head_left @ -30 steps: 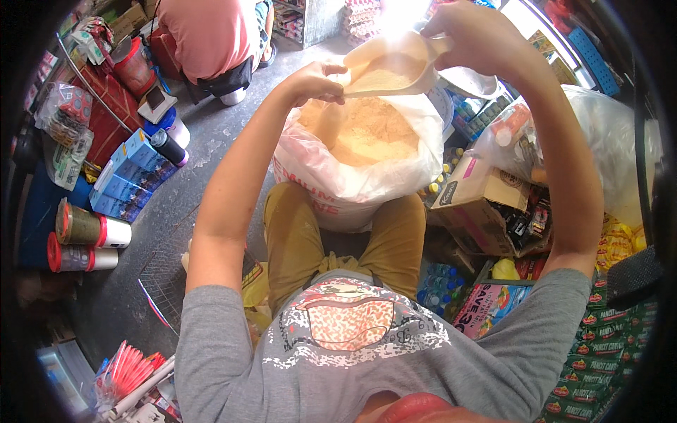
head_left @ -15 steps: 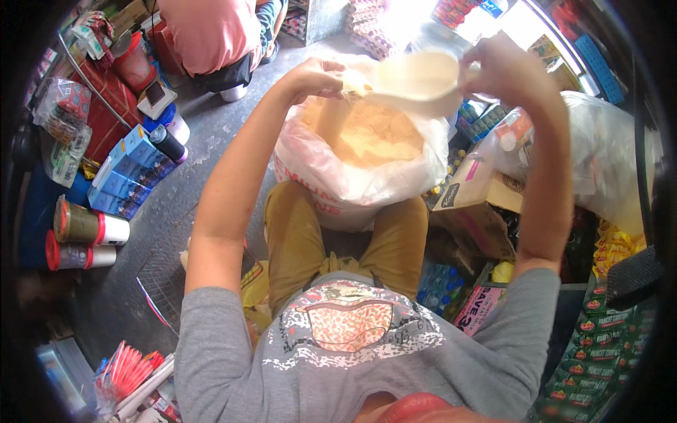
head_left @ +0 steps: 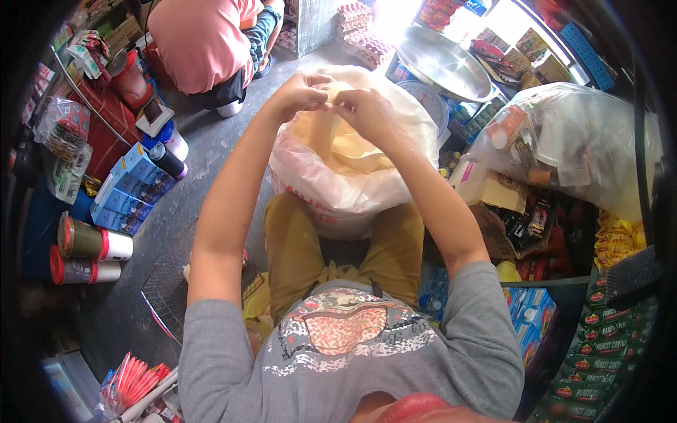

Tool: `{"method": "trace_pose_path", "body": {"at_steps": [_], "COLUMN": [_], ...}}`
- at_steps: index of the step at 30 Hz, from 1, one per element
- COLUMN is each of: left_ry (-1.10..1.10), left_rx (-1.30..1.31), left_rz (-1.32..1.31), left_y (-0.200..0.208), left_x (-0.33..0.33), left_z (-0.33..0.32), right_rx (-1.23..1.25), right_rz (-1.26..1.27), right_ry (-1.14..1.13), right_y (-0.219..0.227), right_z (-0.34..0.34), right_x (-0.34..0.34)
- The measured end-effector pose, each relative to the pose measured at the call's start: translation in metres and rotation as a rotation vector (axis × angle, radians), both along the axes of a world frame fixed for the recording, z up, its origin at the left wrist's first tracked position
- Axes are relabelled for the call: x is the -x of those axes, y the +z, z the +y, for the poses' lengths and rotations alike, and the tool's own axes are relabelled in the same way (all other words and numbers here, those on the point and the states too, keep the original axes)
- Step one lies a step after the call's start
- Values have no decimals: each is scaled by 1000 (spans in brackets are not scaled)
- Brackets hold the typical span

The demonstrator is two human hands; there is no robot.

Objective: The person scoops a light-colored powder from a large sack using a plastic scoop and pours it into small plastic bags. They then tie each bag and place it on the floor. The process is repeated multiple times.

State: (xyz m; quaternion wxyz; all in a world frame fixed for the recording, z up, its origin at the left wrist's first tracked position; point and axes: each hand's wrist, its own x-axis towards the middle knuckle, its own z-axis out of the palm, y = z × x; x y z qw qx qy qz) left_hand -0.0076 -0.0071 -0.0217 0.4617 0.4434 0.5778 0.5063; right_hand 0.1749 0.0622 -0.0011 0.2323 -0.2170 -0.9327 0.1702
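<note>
Between my knees stands a big white plastic sack point(head_left: 331, 190) with red print, its mouth open. Inside lies tan, grainy stuff that looks like brown sugar point(head_left: 367, 166). Over its far side, my left hand point(head_left: 302, 97) and my right hand point(head_left: 363, 111) meet, fingers pinched at the top of a small clear plastic bag point(head_left: 323, 134). This bag hangs down into the sack's mouth and looks filled with the same tan stuff. A pale scoop point(head_left: 352, 146) rests on the sugar below my right hand, partly hidden by my wrist.
Right of the sack are a dial scale point(head_left: 427, 99) with a steel pan point(head_left: 444, 63), a large clear bag of containers point(head_left: 564, 141) and an open carton point(head_left: 504, 194). A person in pink point(head_left: 201, 46) crouches far left. Blue boxes point(head_left: 130, 187) and lidded tubs point(head_left: 92, 240) stand left.
My right hand has come down and left from beyond the sack's right side to meet my left hand. It has let go of the scoop, which now lies in the sack.
</note>
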Motion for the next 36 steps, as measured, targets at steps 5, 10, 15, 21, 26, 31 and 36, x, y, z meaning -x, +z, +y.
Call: {"method": "trace_pose_path", "body": {"at_steps": [5,10,15,21,26,31,36], "left_ry": [53,77,137,71,111,524,223], "left_rx": [0,-19,-76,-80,-272,-463,-85], "left_rz": [-51,-66,-81,-45,16,547,1153], "left_y": [0,-5,-9,12,48,-11,-29], "left_x": [-4,-9,-12,-12,-15,-7,-56], "left_z": [-4,-2,3,4,8,23,-5], "right_rx": [58,1,-15,-90,70,47,-26], "right_rz": [16,-12,-10,-19,87,127,205], "right_ry": [-59,20,-40,15,67,109,75], "right_y": [11,-6,16,12,42,61,116], "right_z": [1,3,-4,9,16,35,95], "right_x": [-10,0,-8,2,-3,-11,-47]}}
